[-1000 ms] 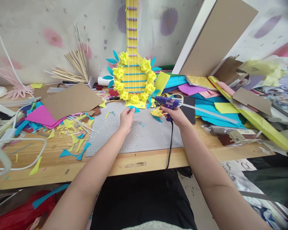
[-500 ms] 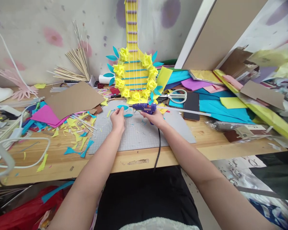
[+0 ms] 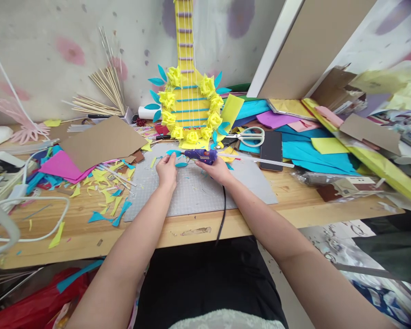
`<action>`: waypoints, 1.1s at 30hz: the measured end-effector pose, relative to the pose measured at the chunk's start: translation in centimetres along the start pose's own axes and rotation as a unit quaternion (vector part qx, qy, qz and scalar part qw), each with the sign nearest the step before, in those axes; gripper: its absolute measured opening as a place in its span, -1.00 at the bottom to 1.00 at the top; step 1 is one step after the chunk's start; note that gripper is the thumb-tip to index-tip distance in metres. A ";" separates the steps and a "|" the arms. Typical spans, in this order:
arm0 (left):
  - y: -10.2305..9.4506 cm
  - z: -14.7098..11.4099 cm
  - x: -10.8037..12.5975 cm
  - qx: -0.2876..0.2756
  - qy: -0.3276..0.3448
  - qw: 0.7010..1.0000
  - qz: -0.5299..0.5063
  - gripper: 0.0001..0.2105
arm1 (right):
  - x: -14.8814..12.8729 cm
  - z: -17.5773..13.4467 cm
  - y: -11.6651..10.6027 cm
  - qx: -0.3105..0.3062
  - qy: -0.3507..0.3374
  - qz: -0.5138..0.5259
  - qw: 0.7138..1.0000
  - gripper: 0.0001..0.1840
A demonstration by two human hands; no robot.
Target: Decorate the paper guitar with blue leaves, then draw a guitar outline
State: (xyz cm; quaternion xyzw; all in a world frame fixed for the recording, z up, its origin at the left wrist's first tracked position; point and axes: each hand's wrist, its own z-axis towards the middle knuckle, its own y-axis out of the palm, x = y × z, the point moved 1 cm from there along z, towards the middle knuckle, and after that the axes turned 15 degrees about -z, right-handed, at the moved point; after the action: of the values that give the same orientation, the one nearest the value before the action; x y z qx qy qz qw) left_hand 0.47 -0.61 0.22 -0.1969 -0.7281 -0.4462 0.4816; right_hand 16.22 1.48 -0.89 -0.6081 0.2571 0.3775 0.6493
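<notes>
The left hand [image 3: 167, 171] pinches a pointed, leaf-shaped piece of bright blue paper [image 3: 173, 152] between thumb and fingers, above a grey gridded cutting mat [image 3: 188, 196] on the pale wooden table [image 3: 274, 214]. The right hand [image 3: 218, 170] is wrapped around a purple-blue plastic glue gun [image 3: 205, 156], its nozzle pointing left, right at the blue leaf; whether the two touch I cannot tell. A long translucent glue stick [image 3: 272, 161] juts from the gun's rear, and a black cord [image 3: 223, 212] hangs below. Just behind the hands, a yellow guitar-shaped piece with ruffled yellow flowers [image 3: 192, 137] stands upright
</notes>
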 end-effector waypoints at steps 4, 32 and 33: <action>0.1 0.0 -0.1 0.004 0.002 1.000 -0.020 -0.78 | -0.1 0.0 0.4 -0.001 -0.026 0.000 1.000 -0.64; -0.4 0.6 0.8 0.013 -0.062 0.992 -0.110 -0.67 | 2.5 0.6 -8.3 0.044 0.043 -0.053 0.997 -0.52; -0.4 0.6 0.8 0.014 -0.064 0.992 -0.111 -0.67 | 3.2 0.6 -9.3 0.043 0.042 -0.058 0.996 -0.50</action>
State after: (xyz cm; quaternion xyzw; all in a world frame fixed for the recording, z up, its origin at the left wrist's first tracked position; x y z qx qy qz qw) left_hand -0.49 -0.42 0.69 -0.1359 -0.7810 -0.4733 0.3842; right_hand 25.43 2.84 2.19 -0.6086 0.2646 0.3019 0.6844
